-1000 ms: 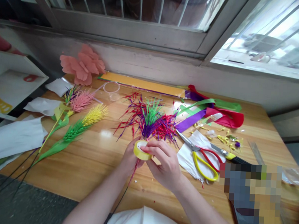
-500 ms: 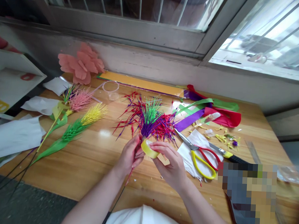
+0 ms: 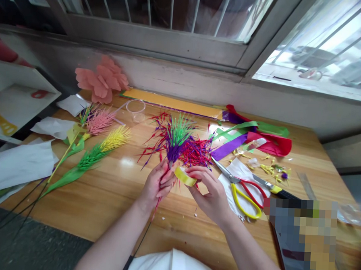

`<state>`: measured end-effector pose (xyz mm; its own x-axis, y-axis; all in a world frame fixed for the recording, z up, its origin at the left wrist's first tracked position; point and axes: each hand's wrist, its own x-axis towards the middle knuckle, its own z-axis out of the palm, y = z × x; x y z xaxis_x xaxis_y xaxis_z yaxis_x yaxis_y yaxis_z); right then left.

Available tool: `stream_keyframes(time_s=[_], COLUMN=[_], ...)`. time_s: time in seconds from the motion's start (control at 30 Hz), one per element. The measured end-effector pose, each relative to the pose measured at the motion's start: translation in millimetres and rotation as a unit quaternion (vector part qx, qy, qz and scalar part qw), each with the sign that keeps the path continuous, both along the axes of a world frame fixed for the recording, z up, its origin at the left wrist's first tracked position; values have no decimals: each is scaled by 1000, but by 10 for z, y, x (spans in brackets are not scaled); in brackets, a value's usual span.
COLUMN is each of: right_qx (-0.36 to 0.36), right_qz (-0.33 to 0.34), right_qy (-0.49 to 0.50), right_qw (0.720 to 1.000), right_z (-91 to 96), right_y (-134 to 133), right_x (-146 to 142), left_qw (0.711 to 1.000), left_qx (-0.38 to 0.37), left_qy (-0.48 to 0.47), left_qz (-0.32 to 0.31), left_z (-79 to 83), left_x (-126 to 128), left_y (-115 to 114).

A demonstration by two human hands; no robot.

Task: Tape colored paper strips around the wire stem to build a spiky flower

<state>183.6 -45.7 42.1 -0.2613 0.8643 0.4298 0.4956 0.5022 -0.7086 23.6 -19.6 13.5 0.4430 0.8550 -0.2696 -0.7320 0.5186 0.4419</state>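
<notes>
My left hand (image 3: 156, 185) is closed round the stem of a paper wheat ear (image 3: 178, 137), green at its tip and purple below. The stem runs down toward my lap. My right hand (image 3: 210, 193) grips a roll of yellowish clear tape (image 3: 184, 177) close beside the stem, just below the purple part. Whether a strip of tape runs from the roll to the stem is hard to see. Behind the ear lies a pile of red and purple paper spikes (image 3: 197, 152). Scissors (image 3: 240, 183) with red and yellow handles rest on white paper to the right.
A cutter knife (image 3: 282, 192) lies beyond the scissors, near coloured paper strips (image 3: 230, 145) and small yellow pieces (image 3: 266, 169). On the left are finished-looking wheat ears (image 3: 94, 158), white paper (image 3: 18, 162) and a pink paper flower (image 3: 103, 80). A dark tray-like object (image 3: 292, 257), partly blurred out, sits front right.
The tape roll has shifted slightly right and up, away from the stem, and tilted. The wheat ear has moved a little left in my left hand. The camera view has shifted slightly.
</notes>
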Motion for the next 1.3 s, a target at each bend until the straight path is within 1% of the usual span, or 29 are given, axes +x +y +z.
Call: stream_keyframes(time_s=[0.07,0.13,0.27,0.37,0.43,0.53,0.6,0.67,0.77,0.9,1.03,1.17,1.3], right_qx=[-21,-40,-57,-76,-90,-90,-86,-85,-77,-53,-67,-74,-76], right_qz=[11,17,12,7,5,6,9,15,22,18,6,6,8], right_qy=[2,8,24,52,69,71,67,67,63,53,41,37,36], right_qw=[1000,999,998,996,993,993,994,994,995,997,997,997,996], right_z=[28,59,102,108,110,123,139,157,180,207,211,195,195], right_y=[9,8,-4,-5,-6,-12,-15,-14,-6,-4,-14,-4,18], right_x=[-32,-75,-150,-174,-177,-170,-166,-167,-180,-195,-189,-179,-172], left_qw=[1000,1000,998,994,987,965,950,942,942,952,958,962,960], left_qx=[-4,-2,-1,20,36,52,71,91,98,69,40,19,19], left_qy=[-10,1,44,94,146,237,284,310,310,286,270,245,257], left_qz=[2,11,33,45,64,103,104,90,81,86,87,121,113], left_z=[3,2,4,17,33,65,90,115,150,175,161,144,146], left_x=[-13,-16,6,41,66,83,81,78,88,112,110,101,99], left_y=[14,23,32,29,21,3,-12,-30,-56,-67,-46,-26,-28])
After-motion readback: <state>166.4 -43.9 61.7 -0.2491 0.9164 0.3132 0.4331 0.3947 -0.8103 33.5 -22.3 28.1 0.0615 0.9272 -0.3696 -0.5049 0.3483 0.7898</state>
